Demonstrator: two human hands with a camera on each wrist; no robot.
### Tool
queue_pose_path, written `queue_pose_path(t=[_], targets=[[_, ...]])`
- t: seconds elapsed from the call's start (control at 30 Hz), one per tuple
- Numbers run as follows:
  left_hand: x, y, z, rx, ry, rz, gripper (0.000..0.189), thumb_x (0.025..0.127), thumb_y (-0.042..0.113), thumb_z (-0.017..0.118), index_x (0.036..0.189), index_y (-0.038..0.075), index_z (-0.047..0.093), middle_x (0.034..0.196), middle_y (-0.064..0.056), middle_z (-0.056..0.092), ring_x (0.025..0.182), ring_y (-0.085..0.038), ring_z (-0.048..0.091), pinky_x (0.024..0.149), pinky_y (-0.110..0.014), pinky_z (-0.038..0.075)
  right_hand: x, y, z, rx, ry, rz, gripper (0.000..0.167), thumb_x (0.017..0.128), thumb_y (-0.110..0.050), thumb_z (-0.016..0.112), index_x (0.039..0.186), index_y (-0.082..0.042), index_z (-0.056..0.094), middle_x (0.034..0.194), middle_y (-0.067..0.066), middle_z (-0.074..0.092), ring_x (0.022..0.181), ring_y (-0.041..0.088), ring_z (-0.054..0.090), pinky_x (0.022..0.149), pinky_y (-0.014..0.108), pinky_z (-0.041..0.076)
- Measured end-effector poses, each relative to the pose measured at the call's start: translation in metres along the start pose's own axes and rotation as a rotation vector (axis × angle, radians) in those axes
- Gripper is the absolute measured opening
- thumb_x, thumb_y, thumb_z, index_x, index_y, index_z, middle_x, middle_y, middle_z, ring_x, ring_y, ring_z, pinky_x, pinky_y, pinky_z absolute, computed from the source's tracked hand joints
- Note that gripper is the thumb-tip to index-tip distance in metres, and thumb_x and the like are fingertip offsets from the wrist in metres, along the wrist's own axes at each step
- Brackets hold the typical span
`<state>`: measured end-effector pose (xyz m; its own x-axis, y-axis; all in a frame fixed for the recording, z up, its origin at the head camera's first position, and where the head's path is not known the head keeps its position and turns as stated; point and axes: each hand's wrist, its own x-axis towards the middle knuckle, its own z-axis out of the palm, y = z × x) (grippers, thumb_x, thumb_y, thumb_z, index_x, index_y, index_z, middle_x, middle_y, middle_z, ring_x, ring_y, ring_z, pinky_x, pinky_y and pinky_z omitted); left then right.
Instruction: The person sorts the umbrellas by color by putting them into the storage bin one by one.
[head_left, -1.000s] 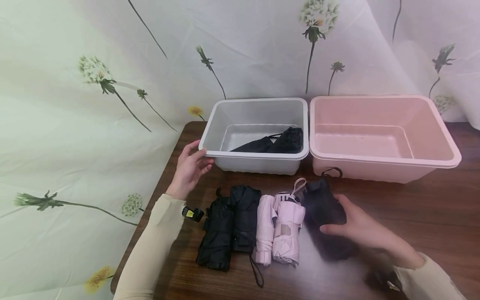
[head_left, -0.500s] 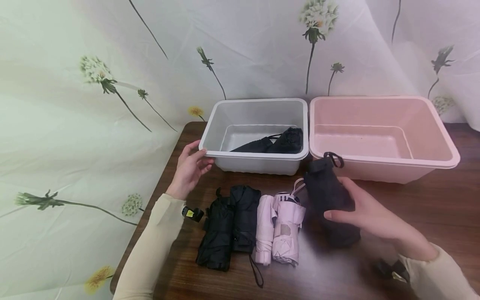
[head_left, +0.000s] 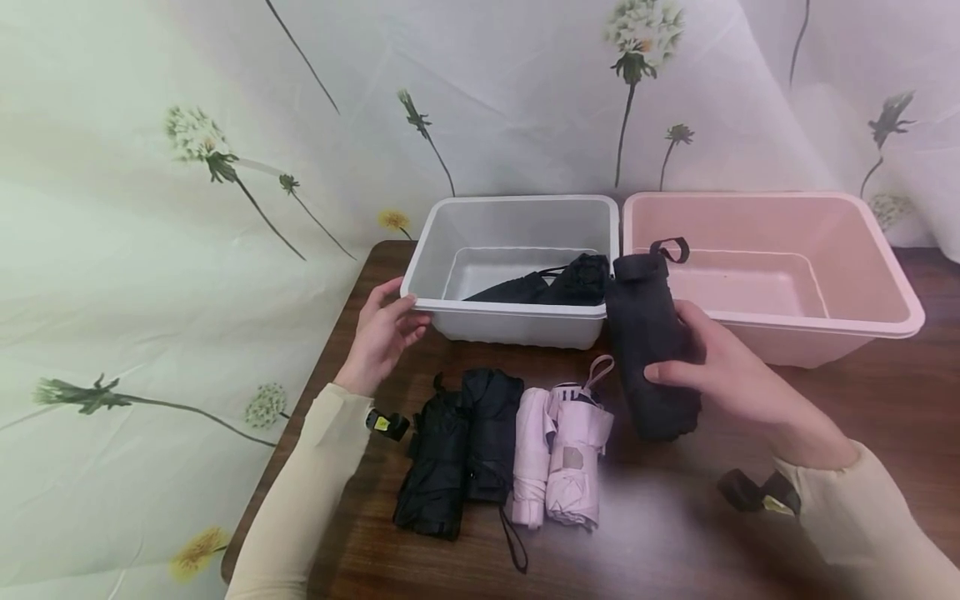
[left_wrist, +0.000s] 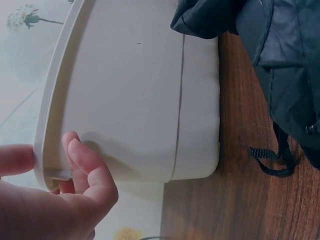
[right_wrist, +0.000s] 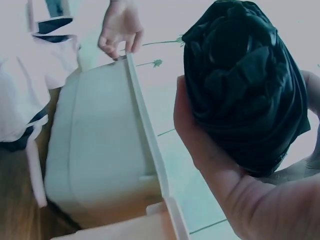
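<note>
My right hand point(head_left: 738, 383) grips a folded black umbrella point(head_left: 648, 350) around its middle, strap loop upward. The umbrella is raised in front of the two bins and overlaps the pink bin's near left corner in the head view. In the right wrist view, the thumb and fingers wrap the black umbrella point(right_wrist: 245, 90) from both sides. My left hand point(head_left: 382, 333) pinches the near left corner of the grey bin point(head_left: 517, 325), thumb on the rim and fingers below it. Two black umbrellas point(head_left: 573, 283) lie inside the grey bin.
On the table in front of the grey bin lie two more black umbrellas point(head_left: 435, 467) and two pale pink umbrellas point(head_left: 573, 467), side by side. The pink bin point(head_left: 802, 342) stands right against the grey one. A flowered cloth point(head_left: 525, 100) hangs behind the table.
My right hand has lifted the black umbrella from beside the pink ones, up and toward the gap between the bins. The left hand keeps its place on the grey bin's corner.
</note>
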<state>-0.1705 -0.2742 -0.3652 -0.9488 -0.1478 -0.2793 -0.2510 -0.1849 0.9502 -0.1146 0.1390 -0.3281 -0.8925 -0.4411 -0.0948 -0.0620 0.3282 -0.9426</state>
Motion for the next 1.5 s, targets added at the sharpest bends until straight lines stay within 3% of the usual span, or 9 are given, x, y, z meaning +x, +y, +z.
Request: queue_pose_path(t=[0.33,0.57,0.77,1.17,1.5], targets=[[-0.001,0.001,0.0,0.009,0.003,0.003,0.044,0.098,0.015,0.055,0.137,0.02,0.037,0.117,-0.006,0.049,0.069,-0.011,0.064,0.069,-0.025,0.052,0.029,-0.021,0.011,0.341,-0.01,0.03,0.057,0.092,-0.015,0.064,0.139,-0.017,0.033,0.12,0.016,0.052,0.094,0.023,0.066,0.077,0.04,0.057],[-0.001,0.001,0.001,0.013,-0.003,0.007,0.044,0.098,0.015,0.054,0.137,0.02,0.036,0.119,-0.007,0.049,0.069,-0.01,0.064,0.067,-0.024,0.052,0.054,-0.026,0.02,0.412,0.033,0.006,0.058,0.09,-0.014,0.067,0.14,-0.014,0.037,0.119,0.01,0.056,0.095,0.017,0.065,0.079,0.031,0.056],[0.0,0.001,0.002,0.007,0.0,0.001,0.042,0.098,0.016,0.055,0.136,0.02,0.037,0.119,-0.007,0.049,0.068,-0.01,0.064,0.067,-0.024,0.052,0.073,-0.024,0.026,0.503,0.014,0.03,0.06,0.091,-0.011,0.064,0.142,-0.012,0.032,0.12,0.009,0.054,0.09,0.015,0.067,0.077,0.033,0.058],[-0.002,0.0,0.0,0.018,0.001,0.006,0.044,0.099,0.016,0.054,0.139,0.021,0.035,0.118,-0.006,0.049,0.071,-0.011,0.063,0.068,-0.025,0.051,0.101,-0.03,0.036,0.489,0.054,0.044,0.067,0.091,-0.015,0.064,0.148,-0.011,0.027,0.125,0.013,0.051,0.094,0.014,0.064,0.081,0.028,0.055],[-0.003,0.0,0.0,0.04,0.004,0.012,0.046,0.099,0.018,0.055,0.14,0.02,0.035,0.125,-0.007,0.047,0.074,-0.012,0.063,0.072,-0.026,0.052,0.119,-0.025,0.041,0.486,0.087,0.054,0.076,0.09,-0.015,0.065,0.152,-0.014,0.021,0.128,0.014,0.05,0.094,0.012,0.064,0.076,0.03,0.054]])
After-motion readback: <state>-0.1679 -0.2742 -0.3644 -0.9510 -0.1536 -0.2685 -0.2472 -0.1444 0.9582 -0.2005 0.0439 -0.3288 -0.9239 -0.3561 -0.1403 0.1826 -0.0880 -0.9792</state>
